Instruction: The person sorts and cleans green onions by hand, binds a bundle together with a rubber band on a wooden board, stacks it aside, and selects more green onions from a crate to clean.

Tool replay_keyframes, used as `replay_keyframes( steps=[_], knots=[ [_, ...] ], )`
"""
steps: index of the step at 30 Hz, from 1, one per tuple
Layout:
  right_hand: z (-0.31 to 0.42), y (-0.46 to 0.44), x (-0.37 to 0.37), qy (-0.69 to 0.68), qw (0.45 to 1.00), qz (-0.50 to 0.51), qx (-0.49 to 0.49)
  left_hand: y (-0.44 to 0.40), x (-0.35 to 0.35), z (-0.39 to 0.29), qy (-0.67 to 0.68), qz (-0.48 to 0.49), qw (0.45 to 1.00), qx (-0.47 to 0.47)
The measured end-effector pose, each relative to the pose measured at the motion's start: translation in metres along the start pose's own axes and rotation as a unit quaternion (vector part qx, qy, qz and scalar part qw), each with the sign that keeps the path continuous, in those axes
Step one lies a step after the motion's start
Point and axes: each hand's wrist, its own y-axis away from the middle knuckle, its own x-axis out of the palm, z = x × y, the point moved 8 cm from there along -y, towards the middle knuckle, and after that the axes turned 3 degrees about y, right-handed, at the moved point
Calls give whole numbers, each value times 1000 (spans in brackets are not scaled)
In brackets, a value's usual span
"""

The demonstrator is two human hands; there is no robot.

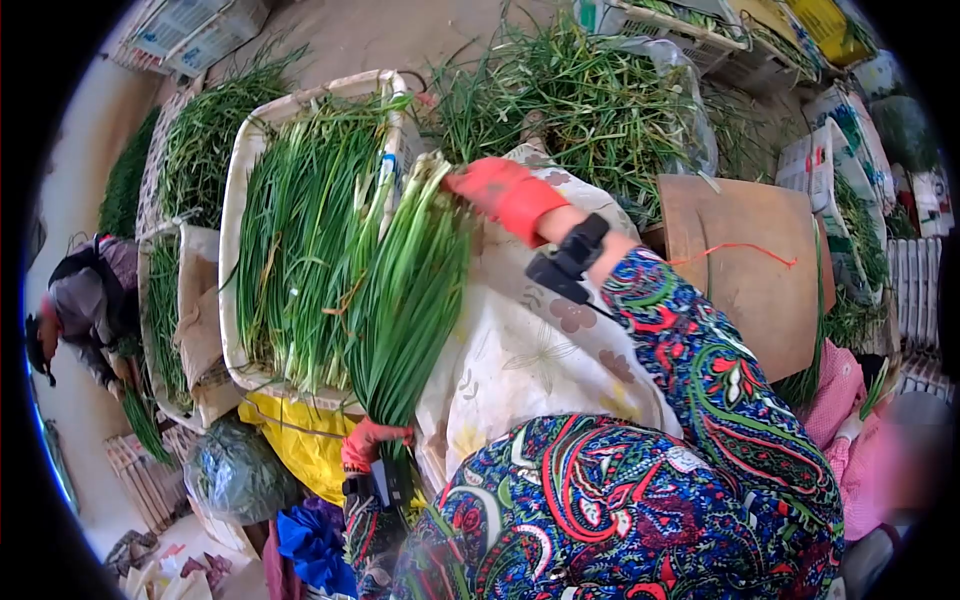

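A bunch of long green chives (410,300) with pale root ends lies at a slant over the right rim of a white plastic crate (232,220). My right hand (505,195), in a red glove, is closed at the pale ends; its fingertips are partly hidden. Lower down, my left hand (368,445), also gloved in red, is wrapped around the leafy end, with leaf tips hanging below it. More chives (300,240) fill the crate in layers. A pale flowered cloth (540,345) covers my lap beside the bunch.
Loose greens (590,100) are heaped ahead, beside a brown board (740,270). A yellow bag (300,440) and a stuffed plastic bag (238,470) sit lower left. One person (90,295) holding greens is at left; another in pink (850,420) is at right.
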Motion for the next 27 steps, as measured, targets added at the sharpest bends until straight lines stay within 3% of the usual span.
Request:
replay_keyframes(
  steps=[1,3,5,7,10,12,13,14,15,16,17,19,20,22,23,24,25,27],
  knots=[
    [8,-6,8,152,977,-74,-133,2,-1,-2,-42,2,999,27],
    [13,6,-2,58,996,-60,-11,-4,5,1,25,-4,999,-29],
    [20,13,12,132,991,18,-26,-10,-10,31,53,-6,997,-48],
    [47,41,17,38,987,68,-141,-9,8,6,61,40,997,-31],
    [64,82,7,-187,954,236,13,-5,7,-9,-53,28,998,17],
    [54,90,-27,-406,888,196,88,-5,2,-2,-61,22,998,14],
    [50,85,-59,-408,897,154,75,-2,-2,-4,-96,22,994,46],
    [40,78,-90,-353,932,67,44,-4,-4,1,-59,7,998,2],
    [18,67,-127,-375,927,11,18,-4,-6,8,-23,-6,999,-41],
    [-5,57,-164,-392,919,-46,-12,-4,-20,21,-90,-38,994,-48],
    [-27,48,-200,-403,909,-100,-42,-9,-7,18,58,21,998,-29],
    [-81,37,-244,-178,957,-207,97,-8,0,9,47,33,998,-13],
    [-81,36,-246,-38,967,-235,85,-7,3,8,57,35,998,-15],
    [-91,30,-224,241,927,-282,54,-10,6,2,73,38,996,-17],
    [-99,16,-183,44,979,-195,-47,-10,6,1,72,43,996,-12],
    [-81,12,-138,-1,992,-79,-96,-10,7,1,71,48,996,-8],
    [-23,33,-111,-19,1000,5,-24,-9,6,3,69,53,996,-7],
    [11,35,-52,6,995,31,-91,-6,-9,21,50,12,999,-14]
  ],
)
